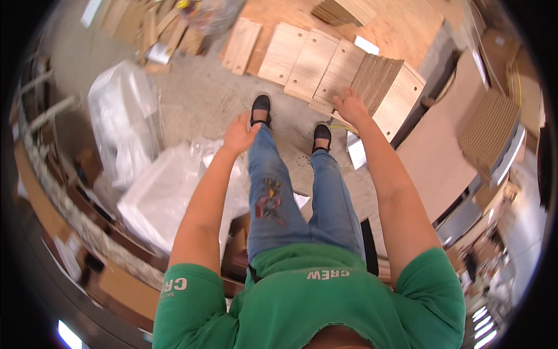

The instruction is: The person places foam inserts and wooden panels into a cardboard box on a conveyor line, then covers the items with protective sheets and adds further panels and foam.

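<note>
My left hand point(239, 135) hangs in the air above the floor by my left shoe, its fingers stretched and nothing in it. Farther right, my right hand point(351, 107) is over the near edge of a wooden panel point(339, 68), fingers spread; whether it touches the panel I cannot tell. That light wood panel has small dark holes and lies in a row with another holed panel point(311, 63) and a third panel point(283, 53) to its left. Strips of corrugated cardboard point(376, 77) lie right of my hand, beside a further pale panel point(400, 104).
Plastic-wrapped bundles point(125, 116) stand on the left. Wood offcuts point(165, 29) lie at the far left. A narrow board point(242, 46) rests on the plywood surface point(401, 35). At right are a large cardboard sheet point(439, 145) and a corrugated stack point(489, 131).
</note>
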A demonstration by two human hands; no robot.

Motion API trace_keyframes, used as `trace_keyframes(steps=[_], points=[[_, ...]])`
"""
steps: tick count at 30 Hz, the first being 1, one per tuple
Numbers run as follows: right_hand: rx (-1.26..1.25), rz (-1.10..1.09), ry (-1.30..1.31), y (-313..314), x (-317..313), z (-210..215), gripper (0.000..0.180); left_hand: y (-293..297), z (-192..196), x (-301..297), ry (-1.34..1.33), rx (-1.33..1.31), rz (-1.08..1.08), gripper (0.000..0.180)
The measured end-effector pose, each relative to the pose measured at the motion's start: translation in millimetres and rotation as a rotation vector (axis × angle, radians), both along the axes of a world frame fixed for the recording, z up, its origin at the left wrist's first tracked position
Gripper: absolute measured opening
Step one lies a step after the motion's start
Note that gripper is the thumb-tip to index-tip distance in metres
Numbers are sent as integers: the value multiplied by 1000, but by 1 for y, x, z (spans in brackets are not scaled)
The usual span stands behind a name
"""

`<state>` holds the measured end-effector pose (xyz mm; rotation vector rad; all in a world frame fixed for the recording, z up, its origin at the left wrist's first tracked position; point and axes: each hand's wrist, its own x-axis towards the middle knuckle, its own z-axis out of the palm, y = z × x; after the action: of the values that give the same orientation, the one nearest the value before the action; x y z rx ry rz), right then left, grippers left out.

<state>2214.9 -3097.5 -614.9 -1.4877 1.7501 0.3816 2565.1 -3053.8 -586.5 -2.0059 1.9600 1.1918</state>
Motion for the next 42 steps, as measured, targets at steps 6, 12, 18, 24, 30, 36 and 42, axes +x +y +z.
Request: trace_keyframes(steps=[6, 12, 18, 24, 30, 36, 42], points=[[-4, -234, 138, -16, 2, -133, 61, -142, -153, -33, -199, -105, -448, 84], [-191, -322, 408, -1, 39, -225, 67, -135, -241, -104, -191, -289, -649, 79], [-251, -401, 355, 72, 100, -235, 75, -59, -258, -83, -140, -303, -704, 71], [-449, -871, 251, 133, 79, -228, 72, -63, -239, -37, 9, -287, -547, 73], [-181, -1346, 49, 123, 50, -222, 64, -98, -268, -7, 201, 456, 513, 77], [-279, -1388, 108, 135, 75, -193, 59, -110, -210, 12, 399, 644, 537, 49], [-100, -1285, 83, 108, 120, -211, 61, -85, -170, -1, 553, 564, 591, 42]])
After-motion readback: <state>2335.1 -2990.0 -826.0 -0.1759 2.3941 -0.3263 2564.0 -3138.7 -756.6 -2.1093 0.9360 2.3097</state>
